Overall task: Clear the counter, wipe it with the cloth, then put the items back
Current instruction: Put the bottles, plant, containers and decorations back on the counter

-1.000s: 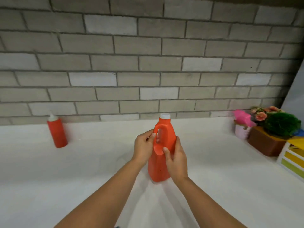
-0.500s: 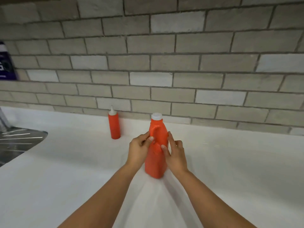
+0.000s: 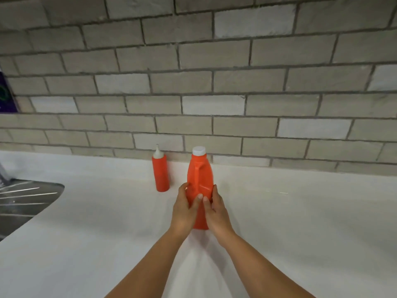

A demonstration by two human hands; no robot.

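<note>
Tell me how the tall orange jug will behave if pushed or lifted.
Likely rigid: the orange jug shows moulded ridges and no denting under the left hand and right hand. Tall and narrow, so probably tips if pushed high. Smooth plastic may slip.

Orange jug (image 3: 200, 181), white cap on, stands upright on the white counter (image 3: 290, 222). My left hand (image 3: 184, 209) and right hand (image 3: 216, 210) grip its lower body from either side. Red squeeze bottle (image 3: 160, 174) stands just left, near the brick wall (image 3: 214, 82). Steel sink (image 3: 23, 201) at far left.
</note>
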